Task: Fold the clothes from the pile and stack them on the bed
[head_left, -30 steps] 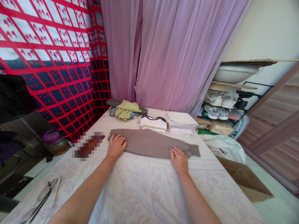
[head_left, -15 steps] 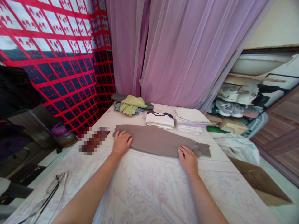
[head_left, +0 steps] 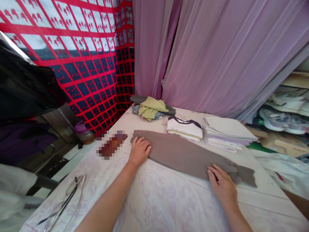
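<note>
Grey-brown sweatpants (head_left: 178, 153), folded lengthwise into a long strip, lie across the bed, with the ribbed cuff at the right and the gathered waist at the left. My left hand (head_left: 140, 150) rests on top of the waist end, fingers lying on the fabric. Toward the cuff end, my right hand (head_left: 223, 183) touches the near edge with its fingers slightly bent and laid on the cloth. Neither hand lifts the garment.
Behind the sweatpants are a folded white shirt pile (head_left: 184, 128), a stack of folded pale cloths (head_left: 225, 130) and a loose clothes heap (head_left: 153, 108). Eyeglasses (head_left: 70, 193) and a pixelated reddish item (head_left: 112, 145) lie at left. Shoes (head_left: 282, 119) sit on a rack at right.
The view has turned left and come a little closer, so everything sits further right. Both hands stay at about the same places on the sweatpants.
</note>
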Demonstrator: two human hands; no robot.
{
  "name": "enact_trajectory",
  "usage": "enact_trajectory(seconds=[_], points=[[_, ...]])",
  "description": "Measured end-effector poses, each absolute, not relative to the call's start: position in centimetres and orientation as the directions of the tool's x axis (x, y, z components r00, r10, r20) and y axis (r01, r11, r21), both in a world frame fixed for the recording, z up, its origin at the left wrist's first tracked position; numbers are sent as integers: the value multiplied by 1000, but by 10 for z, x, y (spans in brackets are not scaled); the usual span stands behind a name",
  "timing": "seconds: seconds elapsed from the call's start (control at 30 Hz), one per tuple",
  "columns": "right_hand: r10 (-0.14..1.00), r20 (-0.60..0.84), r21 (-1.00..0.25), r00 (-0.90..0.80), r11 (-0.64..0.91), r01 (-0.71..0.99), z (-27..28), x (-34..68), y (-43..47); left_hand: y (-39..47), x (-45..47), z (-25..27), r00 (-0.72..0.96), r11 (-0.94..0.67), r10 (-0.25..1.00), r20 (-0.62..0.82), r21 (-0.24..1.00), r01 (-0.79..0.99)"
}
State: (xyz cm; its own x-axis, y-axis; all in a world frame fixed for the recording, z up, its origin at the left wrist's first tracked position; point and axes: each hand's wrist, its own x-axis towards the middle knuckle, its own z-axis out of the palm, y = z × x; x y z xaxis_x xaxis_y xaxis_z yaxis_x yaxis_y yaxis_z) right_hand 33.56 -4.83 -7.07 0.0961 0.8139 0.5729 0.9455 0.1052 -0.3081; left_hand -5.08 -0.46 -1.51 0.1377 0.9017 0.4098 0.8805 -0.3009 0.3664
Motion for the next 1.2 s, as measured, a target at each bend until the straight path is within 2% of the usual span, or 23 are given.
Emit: enact_trajectory(seconds=[0.53, 0.9, 1.2], points=[[777, 615, -452, 135, 207, 868, -68, 321, -58, -1, -62, -20, 188, -297, 905, 381, 253, 921], [756, 636, -480, 155, 231, 846, -66, 316, -57, 2, -69, -24, 209, -313, 897, 390, 227, 922], [786, 602, -470, 142, 205, 859, -62, 312, -53, 6, -68, -26, 206, -338, 873, 442, 243, 909]])
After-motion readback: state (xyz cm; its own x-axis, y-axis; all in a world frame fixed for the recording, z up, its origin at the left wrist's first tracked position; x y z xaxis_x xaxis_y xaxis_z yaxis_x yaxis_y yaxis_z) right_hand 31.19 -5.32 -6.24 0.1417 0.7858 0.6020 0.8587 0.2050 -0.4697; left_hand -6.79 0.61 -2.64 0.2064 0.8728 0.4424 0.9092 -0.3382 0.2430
